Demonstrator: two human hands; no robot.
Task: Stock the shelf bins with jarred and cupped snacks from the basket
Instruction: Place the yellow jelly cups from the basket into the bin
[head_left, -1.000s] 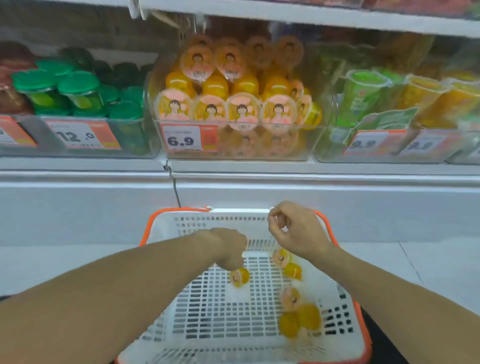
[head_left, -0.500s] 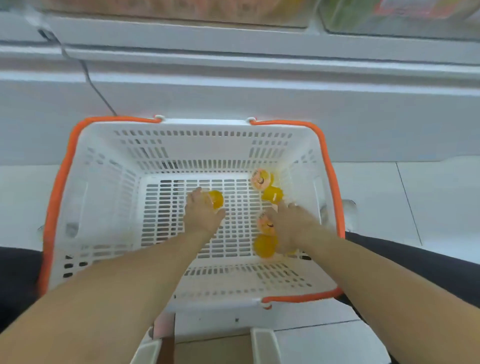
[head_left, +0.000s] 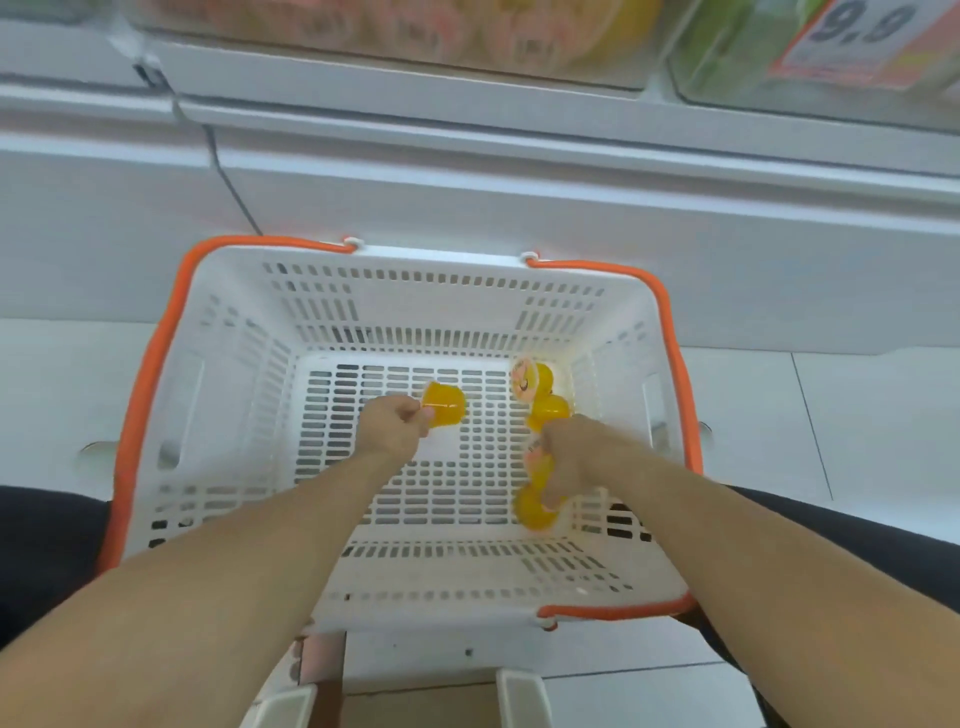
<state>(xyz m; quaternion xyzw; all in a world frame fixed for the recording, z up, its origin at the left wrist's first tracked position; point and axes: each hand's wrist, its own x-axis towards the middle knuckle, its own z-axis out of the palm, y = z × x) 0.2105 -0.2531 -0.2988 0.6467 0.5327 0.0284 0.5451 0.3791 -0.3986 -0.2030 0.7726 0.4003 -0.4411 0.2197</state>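
Orange jelly cup (head_left: 443, 404) sits pinched in my left hand (head_left: 392, 430) above the white basket (head_left: 332, 296) floor, while my right hand (head_left: 571, 460) curls round 2 more cups (head_left: 535, 488) by the right wall. 2 loose cups (head_left: 540, 395) lie just beyond. Holding 2 at once looks risky: I judge the lower one could slip out as I lift toward the shelf bin (head_left: 415, 31)

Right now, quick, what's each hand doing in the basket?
Left hand: fingers curled round one yellow jelly cup, holding it.
Right hand: fingers curled round a jelly cup by the right wall.
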